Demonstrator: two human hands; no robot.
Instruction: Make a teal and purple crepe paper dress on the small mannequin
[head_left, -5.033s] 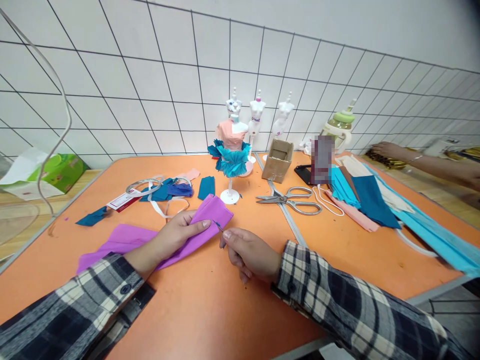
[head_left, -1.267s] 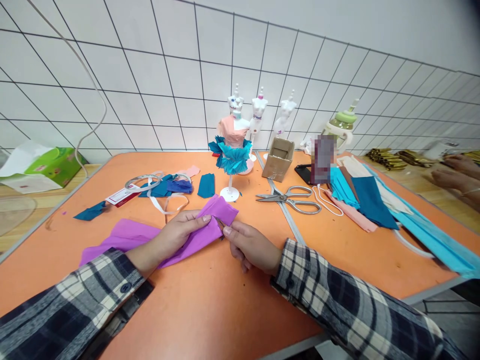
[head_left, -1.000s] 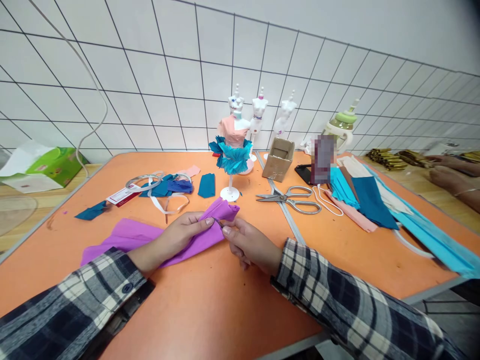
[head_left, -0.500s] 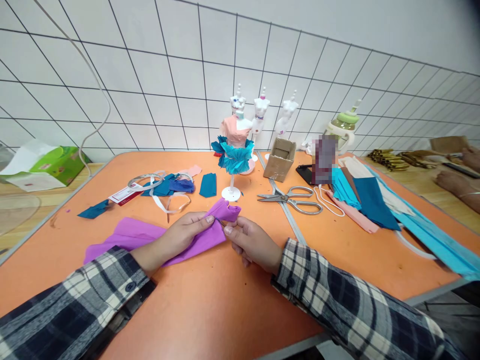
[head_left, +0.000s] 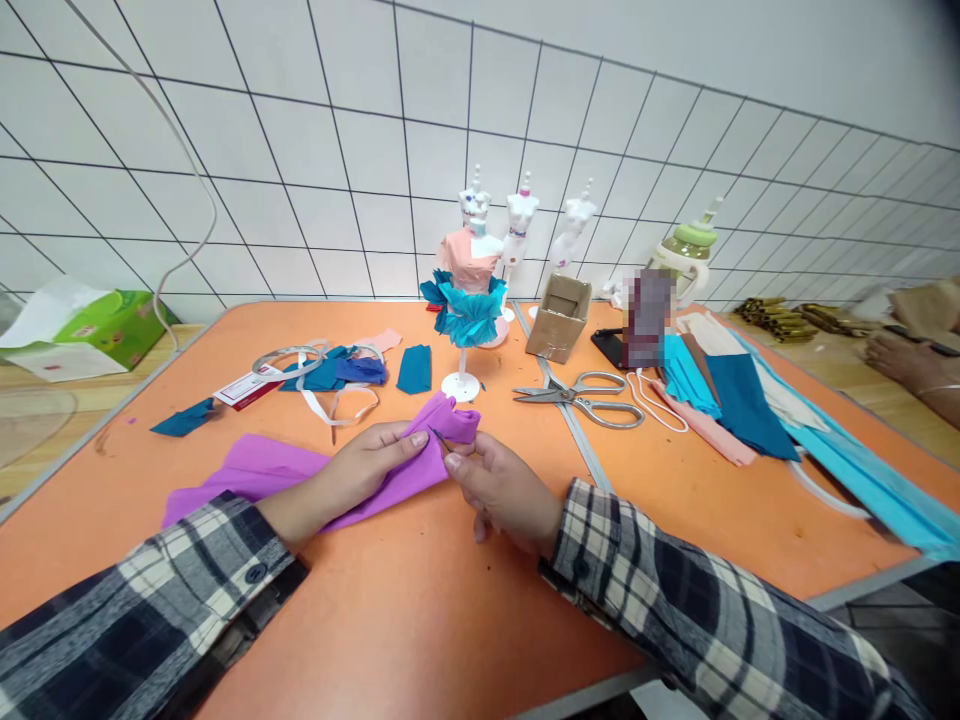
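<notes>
My left hand (head_left: 367, 465) is closed on a strip of purple crepe paper (head_left: 277, 465), thumb pressed on top near its folded, gathered end. The paper's other end lies on the table under my left wrist. My right hand (head_left: 506, 485) pinches a thin, dark, needle-like piece (head_left: 441, 437) between thumb and forefinger. That piece touches the purple paper; its exact kind is too small to tell. Just beyond my hands stands a small mannequin (head_left: 471, 260) on a white base, dressed in a pink paper top and a ruffled teal skirt.
Metal scissors (head_left: 581, 397) lie partly open beyond my right hand. Behind them are a cardboard box (head_left: 559, 317) and a green-lidded bottle (head_left: 684, 255). Coloured paper strips (head_left: 750, 400) lie at right, teal scraps (head_left: 414, 368) and ribbon (head_left: 337, 410) at left. Another person's hand (head_left: 911, 360) rests far right.
Both my hands stay at the purple paper, with only slight shifts of the fingers. The other person's hand at the far right has moved a little.
</notes>
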